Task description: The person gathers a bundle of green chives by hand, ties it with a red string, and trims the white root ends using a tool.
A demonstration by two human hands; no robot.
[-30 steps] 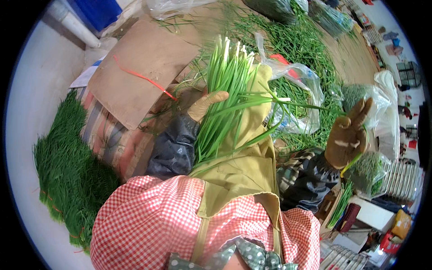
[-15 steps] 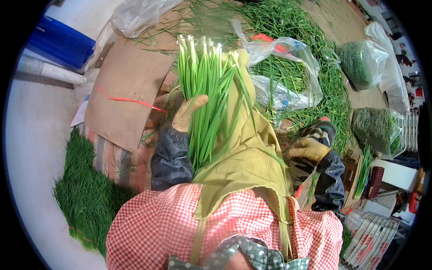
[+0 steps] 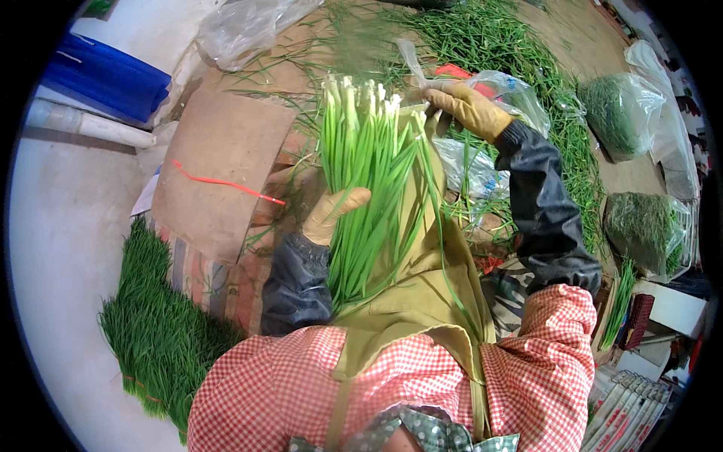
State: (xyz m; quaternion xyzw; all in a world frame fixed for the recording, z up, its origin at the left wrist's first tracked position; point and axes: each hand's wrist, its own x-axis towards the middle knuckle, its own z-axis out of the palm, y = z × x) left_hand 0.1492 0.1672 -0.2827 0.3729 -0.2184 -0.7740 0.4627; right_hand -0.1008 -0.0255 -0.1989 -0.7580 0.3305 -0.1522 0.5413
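A bunch of garlic chives [image 3: 369, 181] lies upright along my apron, white stalk ends at the far side and green leaves toward me. My left hand [image 3: 331, 215], in a tan glove, is closed around its left side with the thumb across the leaves. At the right of the white ends is my right hand [image 3: 471, 109], also gloved, its fingers bent in toward the outermost stalks. Whatever sits between those fingertips is too small to make out. The khaki apron [image 3: 414, 279] covers my lap beneath the bunch.
Loose greens [image 3: 520, 53] are heaped at the far right, beside an opened plastic bag [image 3: 467, 166]. A brown board [image 3: 222, 166] with a red strip [image 3: 226, 184] lies at left. Bundled chives [image 3: 162, 316] stand near left. Filled clear bags [image 3: 621, 113] sit at right.
My right hand has risen from beside my right knee to the white ends of the bunch. The left hand keeps its hold; the view has shifted slightly.
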